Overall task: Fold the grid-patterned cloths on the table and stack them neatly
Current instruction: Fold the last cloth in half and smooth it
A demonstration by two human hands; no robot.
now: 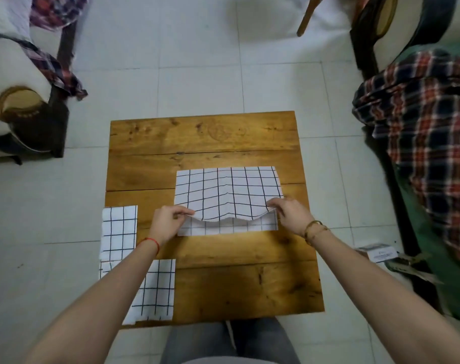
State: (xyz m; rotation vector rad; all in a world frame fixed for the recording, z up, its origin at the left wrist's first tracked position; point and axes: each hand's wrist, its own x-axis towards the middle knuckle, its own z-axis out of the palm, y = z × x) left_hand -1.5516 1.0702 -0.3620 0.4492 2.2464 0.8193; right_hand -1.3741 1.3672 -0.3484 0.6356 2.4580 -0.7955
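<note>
We pinch the grid cloth (227,195) at its two near corners, left hand (166,223) and right hand (292,215), fingers closed on the fabric; it lies at the centre of the wooden bench (202,143), its lifted edge sagging over a lower layer. If we release unevenly, the edges will likely misalign. Two more grid cloths (120,231) lie left of the central cloth. Around the bench: pale tiled floor (197,74), and a plaid garment (420,132) well to its right.

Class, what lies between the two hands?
In the head view, the lifted, sagging edge of the grid cloth spans from left hand to right hand.
</note>
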